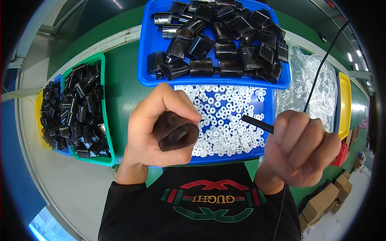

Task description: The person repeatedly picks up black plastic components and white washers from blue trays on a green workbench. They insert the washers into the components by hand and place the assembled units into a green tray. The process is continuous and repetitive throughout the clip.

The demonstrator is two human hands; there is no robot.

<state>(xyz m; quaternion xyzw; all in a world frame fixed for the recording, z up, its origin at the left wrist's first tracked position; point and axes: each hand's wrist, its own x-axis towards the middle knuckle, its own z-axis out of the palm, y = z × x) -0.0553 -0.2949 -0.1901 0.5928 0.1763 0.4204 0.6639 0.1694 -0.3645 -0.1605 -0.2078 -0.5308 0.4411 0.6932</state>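
My left hand (161, 128) is wrapped around a dark shell (175, 131). I hold it with the open end facing me, so I can look inside. My right hand (301, 146) is closed in a fist around a thin black tool (257, 123). Its tip sticks out toward the shell, ready to poke in. A black cord (321, 64) runs up and away from that hand.

Under my hands is a blue tray (270, 120) full of little white rings (225, 116). It sits close so the rings are easy to reach. Just behind it is another blue tray (144, 60) piled with more dark shells, close enough to grab.

On my left is a green bin (105, 120) of small black parts (80, 108). On my right is a clear bag (317, 88) of more white rings. Everything sits on a green table (120, 88).
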